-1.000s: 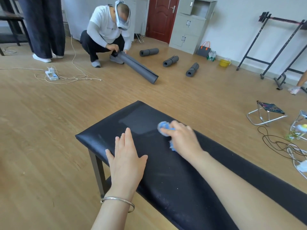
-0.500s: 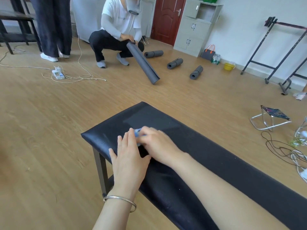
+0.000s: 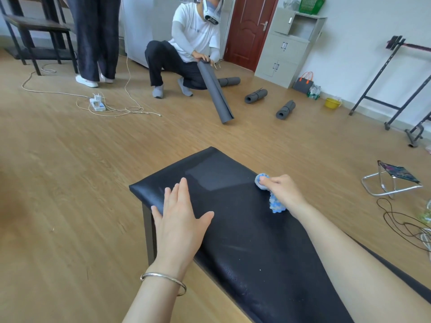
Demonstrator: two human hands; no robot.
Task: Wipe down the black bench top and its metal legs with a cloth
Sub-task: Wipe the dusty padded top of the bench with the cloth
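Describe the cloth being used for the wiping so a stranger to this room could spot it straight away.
Start at the long black bench top that fills the lower middle of the view. Near its far right edge, the right hand presses down a small bunched cloth. It is the only fluffy, light blue thing on the bench; the left hand lies flat and bare beside it.

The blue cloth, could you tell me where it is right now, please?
In the head view, the blue cloth is bunched under the right hand on the bench top, near its right edge.
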